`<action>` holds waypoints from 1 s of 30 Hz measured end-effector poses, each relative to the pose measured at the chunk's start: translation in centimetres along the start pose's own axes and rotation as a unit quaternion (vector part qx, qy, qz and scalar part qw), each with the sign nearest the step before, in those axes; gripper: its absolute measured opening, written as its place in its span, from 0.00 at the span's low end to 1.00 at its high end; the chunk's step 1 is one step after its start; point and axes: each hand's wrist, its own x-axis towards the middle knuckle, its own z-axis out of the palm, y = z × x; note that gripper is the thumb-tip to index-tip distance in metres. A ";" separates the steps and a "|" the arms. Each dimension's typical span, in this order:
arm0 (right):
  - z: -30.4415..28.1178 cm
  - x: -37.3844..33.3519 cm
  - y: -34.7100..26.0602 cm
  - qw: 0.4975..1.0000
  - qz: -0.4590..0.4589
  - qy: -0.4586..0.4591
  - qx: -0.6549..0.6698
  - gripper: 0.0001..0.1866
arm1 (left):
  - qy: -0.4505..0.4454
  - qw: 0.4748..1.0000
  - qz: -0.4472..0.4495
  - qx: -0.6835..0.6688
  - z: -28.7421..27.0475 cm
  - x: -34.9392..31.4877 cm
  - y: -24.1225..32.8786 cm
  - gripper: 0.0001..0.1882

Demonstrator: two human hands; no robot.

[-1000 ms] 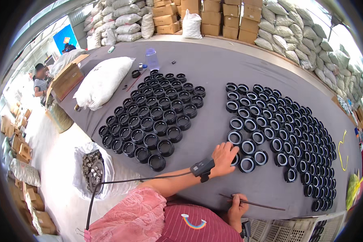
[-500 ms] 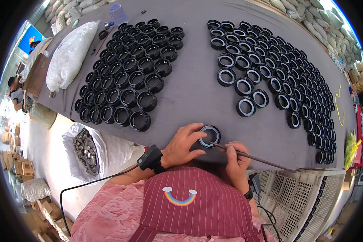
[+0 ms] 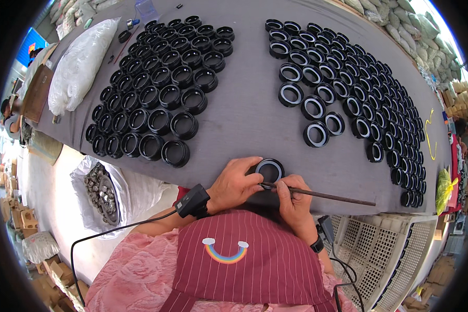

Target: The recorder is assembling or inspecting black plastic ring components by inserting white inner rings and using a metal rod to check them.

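A black ring with a pale grey inner band (image 3: 269,165) lies at the near edge of the table, in front of me. My left hand (image 3: 235,182) grips its left side, the fingertips at the upper rim and the thumb close to the lower left. My right hand (image 3: 295,202) pinches a thin dark rod (image 3: 338,197). The rod's tip reaches the ring's near rim, close to my left thumb, and its long end points right over the table. Whether the tip touches the ring or the thumb, I cannot tell.
Black rings without a visible pale band (image 3: 170,97) stand in rows on the left, and banded ones (image 3: 352,106) on the right. A white plastic sack (image 3: 83,65) lies at the far left. Below the table are a bag of metal parts (image 3: 103,195) and plastic crates (image 3: 366,242).
My left thumb has drawn in from a wide spread to the ring. My right hand has moved slightly left and up, bringing the rod to the ring's near rim. The view has shifted a little.
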 end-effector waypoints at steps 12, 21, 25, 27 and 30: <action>-0.1 3.0 0.1 0.989 -0.097 0.023 -0.111 0.03 | -0.010 1.000 0.011 -0.003 0.0 0.3 -0.5 0.12; 0.5 1.4 1.6 0.995 0.019 -0.058 0.079 0.08 | 0.008 0.997 -0.061 -0.048 0.1 -0.3 -0.5 0.36; 0.9 0.9 2.3 0.994 0.033 -0.039 0.100 0.09 | -0.004 0.997 -0.063 -0.042 0.1 0.2 -0.1 0.43; 1.1 0.7 2.1 0.994 0.041 -0.038 0.097 0.09 | -0.001 0.998 -0.057 -0.016 0.4 0.3 0.0 0.44; 1.3 0.6 1.3 0.946 0.163 0.066 0.272 0.10 | 0.018 0.992 -0.083 -0.094 0.9 0.3 0.1 0.43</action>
